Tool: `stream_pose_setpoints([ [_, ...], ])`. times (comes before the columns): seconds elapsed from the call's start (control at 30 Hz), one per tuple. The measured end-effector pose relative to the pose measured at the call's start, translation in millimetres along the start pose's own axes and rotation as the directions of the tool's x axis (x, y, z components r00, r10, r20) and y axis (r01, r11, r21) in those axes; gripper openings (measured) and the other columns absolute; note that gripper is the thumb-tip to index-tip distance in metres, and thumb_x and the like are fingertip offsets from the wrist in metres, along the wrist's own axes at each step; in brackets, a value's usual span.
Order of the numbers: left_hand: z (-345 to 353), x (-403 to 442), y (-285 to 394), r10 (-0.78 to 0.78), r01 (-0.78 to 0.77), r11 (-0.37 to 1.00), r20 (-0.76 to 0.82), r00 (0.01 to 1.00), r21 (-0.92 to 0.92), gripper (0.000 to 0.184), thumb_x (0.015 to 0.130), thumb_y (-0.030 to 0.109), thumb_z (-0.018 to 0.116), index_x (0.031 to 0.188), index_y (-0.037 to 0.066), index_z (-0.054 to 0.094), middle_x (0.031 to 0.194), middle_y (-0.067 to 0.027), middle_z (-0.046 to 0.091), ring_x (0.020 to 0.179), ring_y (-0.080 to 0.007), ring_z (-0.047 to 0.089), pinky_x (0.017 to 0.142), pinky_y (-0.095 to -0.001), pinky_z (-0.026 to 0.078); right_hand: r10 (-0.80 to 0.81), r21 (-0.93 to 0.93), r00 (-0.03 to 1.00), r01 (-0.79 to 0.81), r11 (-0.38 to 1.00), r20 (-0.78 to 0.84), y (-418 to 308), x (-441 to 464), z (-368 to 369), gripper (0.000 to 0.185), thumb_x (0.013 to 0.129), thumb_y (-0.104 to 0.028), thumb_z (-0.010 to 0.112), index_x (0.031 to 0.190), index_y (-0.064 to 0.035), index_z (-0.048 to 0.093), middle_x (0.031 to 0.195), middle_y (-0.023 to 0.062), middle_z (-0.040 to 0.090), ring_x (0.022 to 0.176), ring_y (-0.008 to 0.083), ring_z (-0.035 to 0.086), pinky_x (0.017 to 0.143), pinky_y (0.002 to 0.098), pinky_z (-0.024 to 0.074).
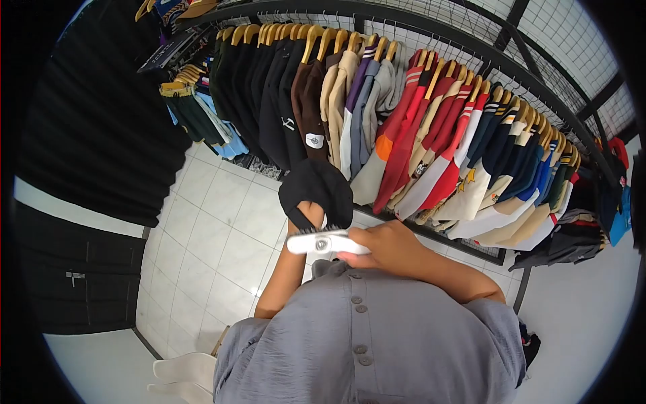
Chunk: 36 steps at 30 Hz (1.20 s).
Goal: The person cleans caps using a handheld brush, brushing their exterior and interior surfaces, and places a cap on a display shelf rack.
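Left of the black cap point(315, 178), a hand could pass freely above the white tiled floor point(212, 229), out to the black curtain point(101, 128) and black door point(101, 283). Ahead and rightward, tightly packed hanging jackets point(397, 158) form a barrier; the white bristle brush point(303, 244) obstructs the cap's near side.

Black cap point(311, 179), white brush point(340, 246) with black bristles point(333, 228)
Beyond the right hand point(389, 248) hang red, cream and navy jackets point(401, 155), some stripe-trimmed; below it, a grey shirt point(424, 330); to its left, pale tiles point(215, 202).
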<state>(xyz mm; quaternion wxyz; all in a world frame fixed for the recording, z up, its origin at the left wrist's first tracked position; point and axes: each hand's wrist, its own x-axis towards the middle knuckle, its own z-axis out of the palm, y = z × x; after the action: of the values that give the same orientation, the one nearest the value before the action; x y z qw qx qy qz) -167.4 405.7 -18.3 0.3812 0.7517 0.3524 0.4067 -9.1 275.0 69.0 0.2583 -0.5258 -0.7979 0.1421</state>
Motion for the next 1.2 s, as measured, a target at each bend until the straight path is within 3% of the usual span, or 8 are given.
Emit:
stream_pose_setpoints([
  [0.17, -14.5, -4.4, -22.9, -0.213, 0.202, 0.886, 0.021, 0.977, -0.419, 0.031, 0.084, 0.011, 0.052, 0.112, -0.002, 0.056, 0.109, -0.0135, 0.059, 0.100, -0.0251, 0.056, 0.088, -0.0333, 0.043, 0.058, 0.286, 0.978, 0.002, 0.958, -0.200, 38.7, -20.7, 6.7, 0.034, 0.075, -0.037, 0.072, 0.085, -0.0069, 0.058, 0.056, 0.0098, 0.056, 0.048, 0.0266, 0.056, 0.047, 0.0328, 0.0435],
  [0.43, -24.7, 1.6, 65.6, 0.357, -0.346, 0.900, 0.006, 0.934, 0.263, 0.046, 0.076, 0.020, 0.064, 0.118, 0.003, 0.056, 0.120, -0.0165, 0.055, 0.111, -0.0282, 0.053, 0.094, -0.0381, 0.043, 0.135, 0.366, 0.880, 0.047, 0.930, -0.456, 34.4, -23.3, 12.5, 0.037, 0.078, -0.032, 0.072, 0.092, -0.0012, 0.056, 0.067, 0.0103, 0.058, 0.056, 0.0213, 0.059, 0.053, 0.0301, 0.0446],
  [0.57, 12.4, 20.3, 44.2, 0.619, -0.569, 0.759, -0.081, 0.781, 0.317, 0.033, 0.070, 0.014, 0.069, 0.099, 0.001, 0.062, 0.100, -0.0171, 0.063, 0.095, -0.0329, 0.060, 0.086, -0.0384, 0.047, 0.602, 0.632, 0.694, -0.270, 0.726, -0.395, 38.9, -16.7, 34.9, 0.028, 0.090, -0.030, 0.058, 0.095, -0.0025, 0.053, 0.062, 0.0090, 0.054, 0.055, 0.0146, 0.052, 0.055, 0.0291, 0.0421],
  [0.73, 18.0, -4.4, 31.4, 0.057, -0.059, 0.992, -0.021, 0.998, -0.112, 0.033, 0.078, 0.010, 0.063, 0.110, 0.002, 0.057, 0.114, -0.0149, 0.058, 0.104, -0.0286, 0.057, 0.089, -0.0386, 0.046, 0.578, 0.566, 0.723, -0.314, 0.762, -0.378, 38.2, -14.5, 27.0, 0.028, 0.093, -0.031, 0.054, 0.096, -0.0030, 0.052, 0.061, 0.0070, 0.051, 0.056, 0.0111, 0.047, 0.053, 0.0276, 0.0393],
  [0.83, 18.1, -6.1, 28.5, -0.024, 0.420, -0.019, 0.421, 0.907, -0.907, 0.045, 0.090, 0.014, 0.050, 0.133, 0.005, 0.038, 0.133, -0.0105, 0.045, 0.119, -0.0227, 0.047, 0.103, -0.0347, 0.037, 0.621, 0.559, 0.687, -0.366, 0.744, -0.377, 38.5, -11.7, 30.1, 0.028, 0.092, -0.031, 0.055, 0.095, -0.0031, 0.052, 0.061, 0.0067, 0.050, 0.055, 0.0109, 0.046, 0.052, 0.0275, 0.0385],
  [0.97, 11.6, -11.4, 45.3, 0.084, -0.029, 0.889, 0.100, 0.991, -0.458, 0.043, 0.092, 0.021, 0.045, 0.132, 0.006, 0.039, 0.132, -0.0097, 0.046, 0.119, -0.0229, 0.046, 0.104, -0.0360, 0.036, 0.618, 0.578, 0.711, -0.363, 0.731, -0.335, 33.8, -16.8, 34.8, 0.028, 0.091, -0.030, 0.057, 0.091, -0.0029, 0.053, 0.060, 0.0058, 0.049, 0.055, 0.0104, 0.045, 0.052, 0.0271, 0.0382],
  [1.13, -1.2, -14.1, 55.8, 0.251, -0.251, 0.968, -0.022, 0.968, -0.002, 0.043, 0.095, 0.030, 0.039, 0.132, 0.008, 0.041, 0.131, -0.0086, 0.047, 0.120, -0.0233, 0.046, 0.105, -0.0377, 0.034, 0.477, 0.534, 0.755, -0.201, 0.821, -0.450, 23.9, -22.5, 24.7, 0.029, 0.089, -0.031, 0.060, 0.088, -0.0026, 0.053, 0.059, 0.0049, 0.048, 0.053, 0.0109, 0.044, 0.051, 0.0268, 0.0383],
  [1.2, -1.2, -17.3, 56.9, 0.088, -0.082, 0.884, -0.008, 0.996, -0.460, 0.044, 0.095, 0.032, 0.038, 0.132, 0.009, 0.041, 0.132, -0.0085, 0.047, 0.120, -0.0238, 0.045, 0.105, -0.0386, 0.033, 0.447, 0.591, 0.752, -0.095, 0.801, -0.485, 21.8, -24.3, 13.3, 0.030, 0.085, -0.031, 0.065, 0.086, -0.0029, 0.054, 0.059, 0.0068, 0.050, 0.049, 0.0156, 0.048, 0.050, 0.0289, 0.0402],
])
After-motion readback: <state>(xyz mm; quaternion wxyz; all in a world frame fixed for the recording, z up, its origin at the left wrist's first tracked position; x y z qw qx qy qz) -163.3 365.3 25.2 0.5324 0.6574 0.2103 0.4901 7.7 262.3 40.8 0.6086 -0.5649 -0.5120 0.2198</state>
